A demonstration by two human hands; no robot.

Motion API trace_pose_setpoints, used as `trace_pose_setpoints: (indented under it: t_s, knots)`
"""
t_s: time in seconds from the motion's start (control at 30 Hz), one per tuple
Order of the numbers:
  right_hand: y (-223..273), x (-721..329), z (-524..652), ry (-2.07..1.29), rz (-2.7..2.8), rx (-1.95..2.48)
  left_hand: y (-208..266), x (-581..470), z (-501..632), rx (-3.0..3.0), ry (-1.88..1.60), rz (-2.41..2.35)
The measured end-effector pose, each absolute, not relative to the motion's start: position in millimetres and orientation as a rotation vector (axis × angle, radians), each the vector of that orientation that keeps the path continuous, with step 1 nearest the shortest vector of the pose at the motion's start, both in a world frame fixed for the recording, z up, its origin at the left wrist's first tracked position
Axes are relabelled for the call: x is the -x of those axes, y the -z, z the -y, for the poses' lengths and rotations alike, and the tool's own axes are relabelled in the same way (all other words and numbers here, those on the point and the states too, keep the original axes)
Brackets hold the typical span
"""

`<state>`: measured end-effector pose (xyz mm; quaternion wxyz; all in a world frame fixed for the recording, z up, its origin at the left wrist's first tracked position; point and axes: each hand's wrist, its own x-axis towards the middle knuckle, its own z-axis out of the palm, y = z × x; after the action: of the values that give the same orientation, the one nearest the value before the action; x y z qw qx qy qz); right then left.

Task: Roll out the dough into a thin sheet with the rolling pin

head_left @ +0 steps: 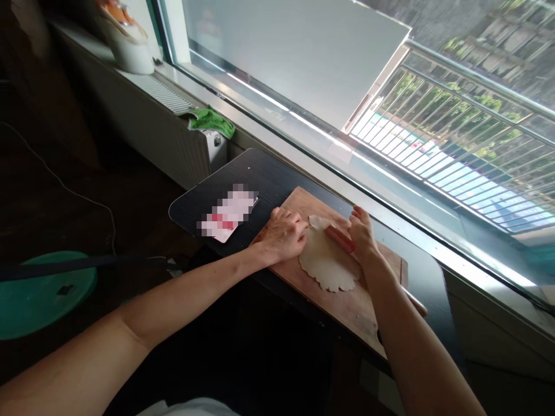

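Note:
A flat, pale sheet of dough with a wavy edge lies on a wooden board. My left hand is at its left edge, fingers bent and closed on the rim of the dough. Across the upper right of the sheet rests a reddish-brown rolling pin. My right hand is closed over it, fingers curled, and hides its middle. A light rod end shows beyond my right forearm, in line with the pin.
The board is on a black table against the window. A phone, partly blurred out, lies left of the board. A green cloth hangs on the radiator. Below on the left are a teal basin and a thin cable.

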<state>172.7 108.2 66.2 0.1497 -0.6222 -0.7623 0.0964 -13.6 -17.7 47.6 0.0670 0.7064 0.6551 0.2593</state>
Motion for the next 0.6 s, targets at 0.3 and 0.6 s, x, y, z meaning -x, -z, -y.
trace_pose_setpoints:
  t_s: [0.3, 0.6]
  knots:
    - [-73, -274, -41, -0.345, 1.852, 2.189, -96, -79, -72, -2.262, -0.518, -1.793]
    - [-51, -273, -28, -0.033, 1.938, 2.079, -52, -81, -20, -2.519, -0.338, -1.622]
